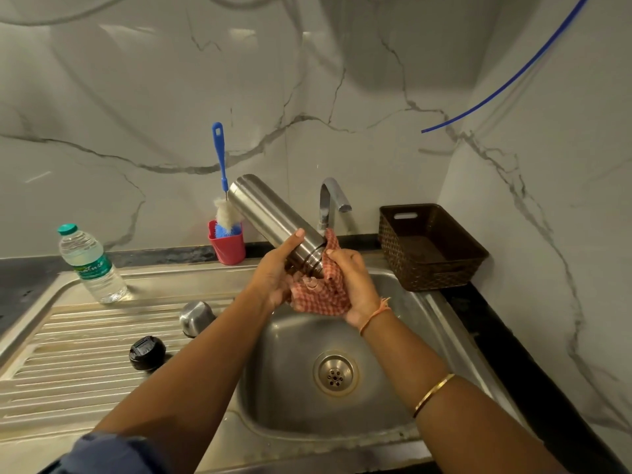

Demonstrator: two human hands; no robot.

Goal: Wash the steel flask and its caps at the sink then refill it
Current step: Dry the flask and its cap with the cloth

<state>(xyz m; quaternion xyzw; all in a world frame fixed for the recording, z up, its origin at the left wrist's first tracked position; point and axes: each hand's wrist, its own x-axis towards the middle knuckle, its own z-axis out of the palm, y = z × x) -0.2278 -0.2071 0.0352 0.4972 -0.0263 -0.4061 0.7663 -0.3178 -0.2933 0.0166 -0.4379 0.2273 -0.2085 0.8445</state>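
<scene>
Steel flask [273, 218] tilted mouth-down at frame centre over sink [444, 323]; left hand [277, 273] wraps its body, right hand [355, 280] pinches checked cloth [321, 299] on threaded neck. Risk: wet steel slips, dropping into basin. Caps [147, 352] lower left.

"How many flasks?"
"One steel flask [270, 213], held by two hands: the left hand [277, 275] and the right hand [355, 285]."
"Caps?"
"Two, both left of the left hand: one steel cap [195, 316], one black cap [147, 352]."
"Cloths?"
"One checked cloth [321, 295], in the right hand."
"Bottles?"
"One plastic bottle [90, 265], well off to the left of both hands."
"Beyond the hands?"
"One tap [330, 200], and one red cup [228, 248] with one long-handled brush [220, 159]. The blue bristles beside it may be a second brush; I cannot tell."
"To the right?"
"One brown basket [431, 248]."
"Below?"
"One drain [335, 372]."
</scene>
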